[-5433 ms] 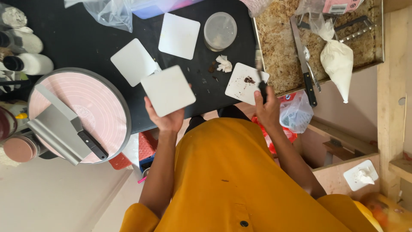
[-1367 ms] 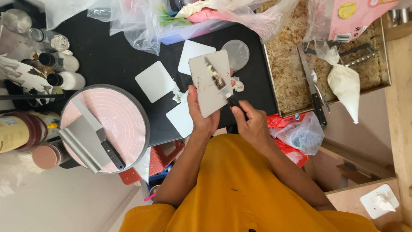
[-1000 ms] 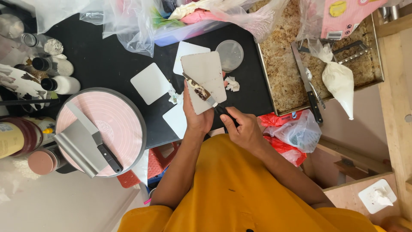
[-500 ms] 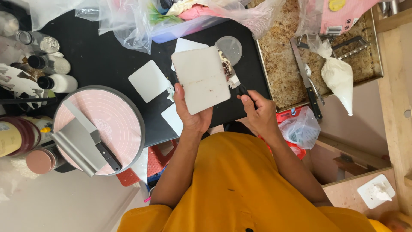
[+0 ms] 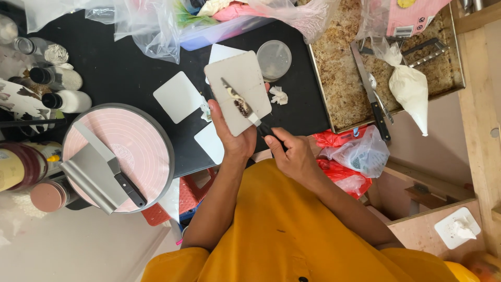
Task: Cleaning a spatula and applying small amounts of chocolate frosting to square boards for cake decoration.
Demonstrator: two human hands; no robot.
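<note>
My left hand (image 5: 233,137) holds up a white square card (image 5: 241,86) above the black table (image 5: 120,68). My right hand (image 5: 292,151) grips the black handle of a small spatula knife (image 5: 244,107). Its blade lies flat across the card and carries a smear of cream with dark bits. More white square cards lie on the table: one (image 5: 178,96) to the left, one (image 5: 211,142) under my left wrist, and another (image 5: 222,52) behind the held card.
A pink turntable (image 5: 130,143) with a metal bench scraper (image 5: 99,172) sits at left, beside bottles (image 5: 60,78). A clear round lid (image 5: 275,57), plastic bags (image 5: 156,23), a crumb-covered tray (image 5: 344,78) with a knife (image 5: 371,99) and piping bag (image 5: 409,89) lie behind.
The card has tilted so its smeared face shows again, and the blade has come onto it. My right hand moved left, in under the card. Earlier the card lay on the table.
</note>
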